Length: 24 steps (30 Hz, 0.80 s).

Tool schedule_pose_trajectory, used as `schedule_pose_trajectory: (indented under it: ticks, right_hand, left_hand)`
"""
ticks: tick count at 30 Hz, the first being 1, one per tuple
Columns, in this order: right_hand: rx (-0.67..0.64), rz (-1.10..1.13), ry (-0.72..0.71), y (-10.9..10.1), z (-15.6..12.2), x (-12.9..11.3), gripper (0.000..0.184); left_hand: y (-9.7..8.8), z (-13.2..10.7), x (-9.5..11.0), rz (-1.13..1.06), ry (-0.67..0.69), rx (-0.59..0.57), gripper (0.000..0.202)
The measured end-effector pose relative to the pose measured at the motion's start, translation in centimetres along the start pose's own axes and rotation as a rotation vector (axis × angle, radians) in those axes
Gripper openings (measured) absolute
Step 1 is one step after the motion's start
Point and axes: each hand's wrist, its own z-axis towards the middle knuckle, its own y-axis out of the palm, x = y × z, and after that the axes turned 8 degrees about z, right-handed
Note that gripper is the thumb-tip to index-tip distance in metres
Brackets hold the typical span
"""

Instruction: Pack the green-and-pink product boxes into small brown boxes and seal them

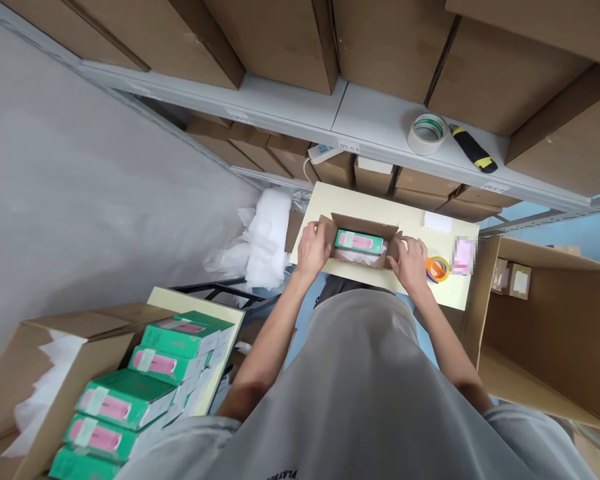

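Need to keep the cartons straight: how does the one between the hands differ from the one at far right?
Size: the small carton is far smaller than the large carton.
Place: the small carton sits on the pale table; the large carton is beside that table.
Contact: the left hand and right hand touch the small carton, not the large carton.
Both are brown and open.

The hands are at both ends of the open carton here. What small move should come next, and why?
Probably fold the end flaps of the carton inward. The left hand and right hand are already at those ends, the green box lies inside, and the top is open.
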Motion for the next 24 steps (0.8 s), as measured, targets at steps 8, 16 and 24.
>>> schedule_pose_trajectory:
  ticks: [8,16,24]
  right_hand:
    - [0.086,0.193,0.300,1.3,-2.0,0.4,0.018]
    - [0.211,0.265,0.240,-1.0,-1.2,-7.9,0.021]
    - [0.160,0.476,-0.113,-0.1,-2.3,-27.9,0.029]
  left_hand:
    - [0.2,-1.2,-1.2,-0.224,-0.197,0.013,0.010]
    - [-4.8,-10.1,-6.6,-0.362,-0.305,0.257,0.016]
    - [-12.5,-29.8,-18.7,-0.572,-0.587,0.659,0.014]
